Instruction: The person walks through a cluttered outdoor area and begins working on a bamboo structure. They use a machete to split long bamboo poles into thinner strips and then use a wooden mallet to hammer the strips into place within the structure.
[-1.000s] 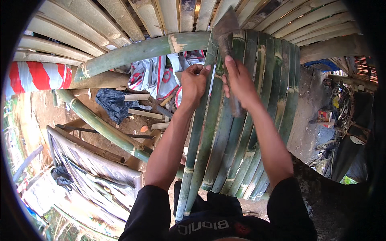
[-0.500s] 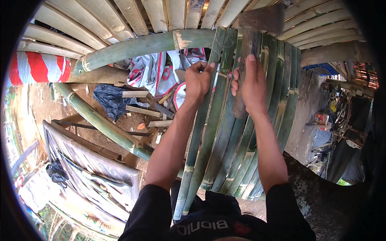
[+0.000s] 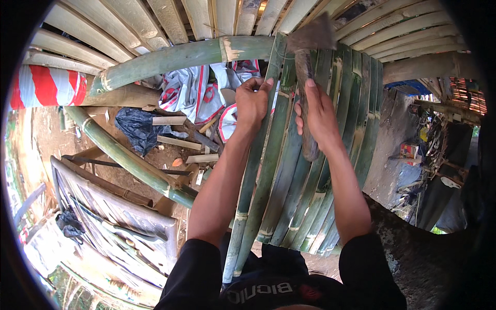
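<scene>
My right hand [image 3: 319, 116] is wrapped round the wooden handle of a hatchet [image 3: 305, 77], thumb laid along the wood. Its dark metal head [image 3: 311, 37] is above the far end of a row of split green bamboo slats [image 3: 289, 170]. My left hand [image 3: 253, 106] is closed in a pinch against the far part of the leftmost bamboo slat [image 3: 260, 150]. Whatever lies between its thumb and finger is too small or hidden to tell. Beneath the slats' far ends runs a thick green bamboo crosspiece [image 3: 181, 57].
Pale bamboo slats [image 3: 222, 18] fan out beyond the crosspiece. White and red sacking [image 3: 191, 93], a dark plastic bag [image 3: 135, 128] and offcuts [image 3: 178, 142] lie below left. A curved bamboo pole [image 3: 126, 152] and a bamboo frame [image 3: 116, 191] stand left.
The hatchet's head has swung left and toward me, its handle now slanting the other way. My right hand has shifted slightly left; my left hand keeps its pinch by the slat.
</scene>
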Demonstrator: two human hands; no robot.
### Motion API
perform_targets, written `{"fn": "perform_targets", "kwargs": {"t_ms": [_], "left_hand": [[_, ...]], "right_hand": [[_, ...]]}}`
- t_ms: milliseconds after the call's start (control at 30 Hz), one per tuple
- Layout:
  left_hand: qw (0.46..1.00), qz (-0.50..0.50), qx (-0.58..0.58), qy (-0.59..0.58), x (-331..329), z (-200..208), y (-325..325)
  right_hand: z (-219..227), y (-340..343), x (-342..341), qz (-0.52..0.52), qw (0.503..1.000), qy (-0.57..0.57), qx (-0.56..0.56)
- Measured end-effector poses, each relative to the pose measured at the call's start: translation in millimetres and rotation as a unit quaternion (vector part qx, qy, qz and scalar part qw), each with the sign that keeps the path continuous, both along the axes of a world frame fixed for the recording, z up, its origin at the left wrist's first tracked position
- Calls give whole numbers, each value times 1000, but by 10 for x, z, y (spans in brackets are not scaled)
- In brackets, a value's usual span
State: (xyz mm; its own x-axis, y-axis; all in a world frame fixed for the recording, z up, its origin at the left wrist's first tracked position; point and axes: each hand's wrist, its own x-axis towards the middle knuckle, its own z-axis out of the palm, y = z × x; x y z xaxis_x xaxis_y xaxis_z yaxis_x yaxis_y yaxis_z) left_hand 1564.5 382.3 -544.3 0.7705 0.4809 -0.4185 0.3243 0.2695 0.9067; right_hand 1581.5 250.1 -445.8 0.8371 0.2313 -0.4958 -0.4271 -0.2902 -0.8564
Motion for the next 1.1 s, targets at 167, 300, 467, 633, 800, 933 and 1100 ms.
{"fn": "perform_targets", "kwargs": {"t_ms": [167,300,467,633,800,933,1100], "left_hand": [[1000,-6,-7,-2,-6,19,-41],[1000,-2,-1,8,-15,-2,-10],[1000,-16,19,-19,-38,-81,-51],[999,-6,-15,-28,14,-49,-7],[1000,7,6,-9,1,-18,-35],[1000,-7,14,3,1,-20,-11],[1000,-10,4,4,-239,55,36]], "right_hand": [[-144,7,349,50,998,-23,-42],[-13,27,192,5,999,-32,-12],[-86,21,429,59,997,38,-27],[-128,25,345,40,999,0,-35],[-59,-43,355,56,997,42,-17],[-57,-147,278,63,997,40,-12],[105,-579,-460,-1,995,-34,-93]]}}
